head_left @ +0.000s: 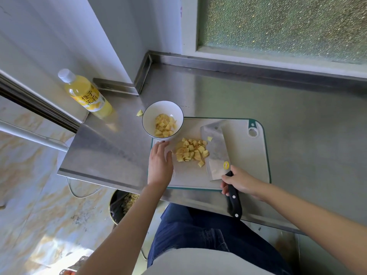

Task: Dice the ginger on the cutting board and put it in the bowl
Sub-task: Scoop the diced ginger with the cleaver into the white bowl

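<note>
A pile of diced yellow ginger [191,150] lies on the white, green-edged cutting board [244,155]. The white bowl [151,112] with a dark rim stands at the board's far left corner and holds more ginger cubes. My left hand [160,164] lies flat and open on the board, just left of the pile, fingertips near the bowl. My right hand [239,181] grips the black handle of a cleaver [215,149], whose blade lies tilted against the right side of the pile. One ginger cube sticks to the blade.
A bottle of yellow drink [85,94] stands at the steel counter's [297,116] far left. A stray ginger piece [139,113] lies beside the bowl. A bin [121,207] with scraps sits on the floor below the counter's front edge. Wall and window close off the back.
</note>
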Demonstrator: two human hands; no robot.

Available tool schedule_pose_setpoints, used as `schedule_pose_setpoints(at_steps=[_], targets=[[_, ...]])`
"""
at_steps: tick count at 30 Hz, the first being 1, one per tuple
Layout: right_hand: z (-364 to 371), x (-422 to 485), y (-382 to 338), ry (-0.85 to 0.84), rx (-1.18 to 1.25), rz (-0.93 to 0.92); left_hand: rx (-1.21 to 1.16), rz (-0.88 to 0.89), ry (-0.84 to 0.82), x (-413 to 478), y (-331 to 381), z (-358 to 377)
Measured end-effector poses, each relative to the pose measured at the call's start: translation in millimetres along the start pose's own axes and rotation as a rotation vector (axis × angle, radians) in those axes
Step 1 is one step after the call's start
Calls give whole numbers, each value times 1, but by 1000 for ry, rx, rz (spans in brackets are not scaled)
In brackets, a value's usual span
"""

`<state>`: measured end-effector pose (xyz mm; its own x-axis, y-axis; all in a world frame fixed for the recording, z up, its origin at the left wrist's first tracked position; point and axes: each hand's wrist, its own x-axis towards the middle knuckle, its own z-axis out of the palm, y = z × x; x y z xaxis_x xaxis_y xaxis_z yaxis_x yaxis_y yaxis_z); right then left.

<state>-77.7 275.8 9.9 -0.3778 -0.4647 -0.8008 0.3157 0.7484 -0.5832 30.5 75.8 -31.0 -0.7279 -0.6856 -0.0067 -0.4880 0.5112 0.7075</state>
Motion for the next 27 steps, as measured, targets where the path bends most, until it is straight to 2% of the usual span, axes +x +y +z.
schedule_pose_setpoints(at_steps=[9,14,21,27], targets=[[25,8,-21,2,-40,-28,-170,-81,-159,-5,14,29],[46,11,-29,-44,-42,-37,-311,-187,-118,-6,28,41],[53,11,-31,-59,65,-49,-410,-181,-109,-6,29,39],[40,-1,-24,-32,100,-53,-467,-166,-167,-14,47,45]])
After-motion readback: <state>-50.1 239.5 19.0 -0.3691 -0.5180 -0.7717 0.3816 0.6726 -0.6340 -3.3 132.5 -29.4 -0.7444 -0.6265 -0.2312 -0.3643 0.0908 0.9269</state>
